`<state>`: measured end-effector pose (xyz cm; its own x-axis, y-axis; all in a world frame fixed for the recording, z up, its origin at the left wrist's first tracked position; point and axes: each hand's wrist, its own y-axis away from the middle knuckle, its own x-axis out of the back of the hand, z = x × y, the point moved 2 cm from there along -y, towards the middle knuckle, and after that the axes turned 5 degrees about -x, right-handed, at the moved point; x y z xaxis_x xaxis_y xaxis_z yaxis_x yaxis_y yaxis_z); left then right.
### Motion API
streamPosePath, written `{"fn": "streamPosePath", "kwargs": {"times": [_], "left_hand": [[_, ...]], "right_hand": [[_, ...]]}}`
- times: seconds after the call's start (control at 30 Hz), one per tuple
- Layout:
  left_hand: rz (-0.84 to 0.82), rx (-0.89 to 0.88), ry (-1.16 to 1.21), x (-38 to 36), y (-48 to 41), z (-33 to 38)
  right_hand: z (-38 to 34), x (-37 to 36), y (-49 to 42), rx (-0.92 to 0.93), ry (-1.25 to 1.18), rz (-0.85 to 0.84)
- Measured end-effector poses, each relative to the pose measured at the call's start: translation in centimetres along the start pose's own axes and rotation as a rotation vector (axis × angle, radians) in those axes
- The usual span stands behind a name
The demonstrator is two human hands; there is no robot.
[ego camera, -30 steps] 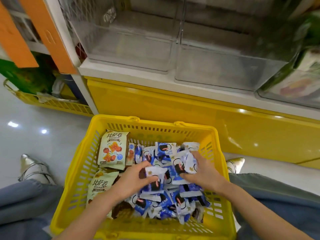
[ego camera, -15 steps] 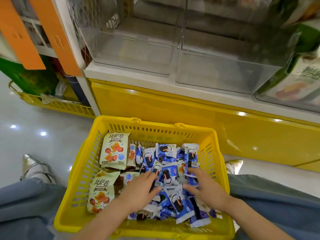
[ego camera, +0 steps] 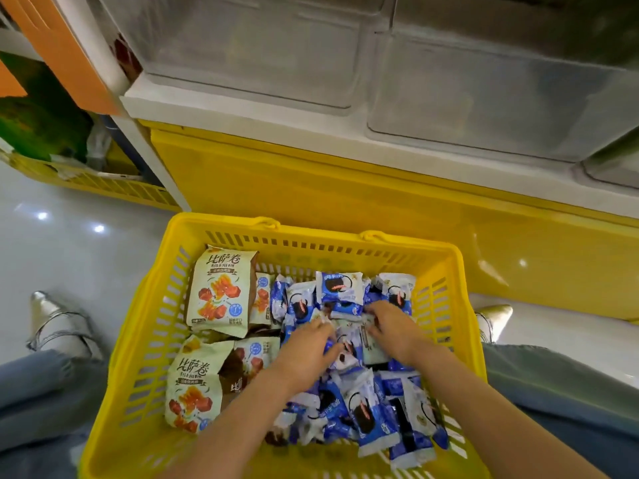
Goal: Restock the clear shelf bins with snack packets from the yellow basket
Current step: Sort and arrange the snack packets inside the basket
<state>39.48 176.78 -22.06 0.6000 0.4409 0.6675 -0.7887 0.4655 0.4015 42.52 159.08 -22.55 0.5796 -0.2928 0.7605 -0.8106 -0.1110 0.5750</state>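
The yellow basket (ego camera: pixel 311 233) sits on the floor between my knees. Its right half holds a heap of small blue-and-white snack packets (ego camera: pixel 340 288); several larger cream packets (ego camera: pixel 221 288) lie on its left side. Both of my hands are down in the blue heap, close together. My left hand (ego camera: pixel 307 350) has its fingers curled over packets, with one caught between thumb and fingers. My right hand (ego camera: pixel 394 326) curls its fingers round packets just to the right. Above, the clear shelf bins, left (ego camera: pixel 249 46) and right (ego camera: pixel 501 98), look bare inside.
The bins stand on a white shelf edge (ego camera: pixel 311 133) above a yellow cabinet front (ego camera: pixel 345 188). A second yellow basket (ego camera: pixel 103 184) with goods sits on the floor at the left, beside orange panels (ego camera: pixel 69 53). My shoes and jeans flank the basket.
My hands dropped flat onto the heap, then moved forward and together, and now their fingers are curled round packets. The camera has moved closer to the basket.
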Motion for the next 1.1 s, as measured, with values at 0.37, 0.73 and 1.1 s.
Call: {"fn": "streamPosePath", "kwargs": {"times": [0.37, 0.73, 1.1], "left_hand": [[0.040, -0.166, -0.086, 0.1, 5.5, -0.7], [0.146, 0.125, 0.359, 2.2, 4.8, 0.0], [0.516, 0.064, 1.083, 7.8, 7.8, 4.4]], "right_hand": [[-2.5, 1.1, -0.8, 0.024, 0.446, -0.081], [-3.1, 5.5, 5.7, 0.070, -0.007, 0.471], [-9.6, 8.6, 12.0, 0.005, -1.026, 0.224]]}}
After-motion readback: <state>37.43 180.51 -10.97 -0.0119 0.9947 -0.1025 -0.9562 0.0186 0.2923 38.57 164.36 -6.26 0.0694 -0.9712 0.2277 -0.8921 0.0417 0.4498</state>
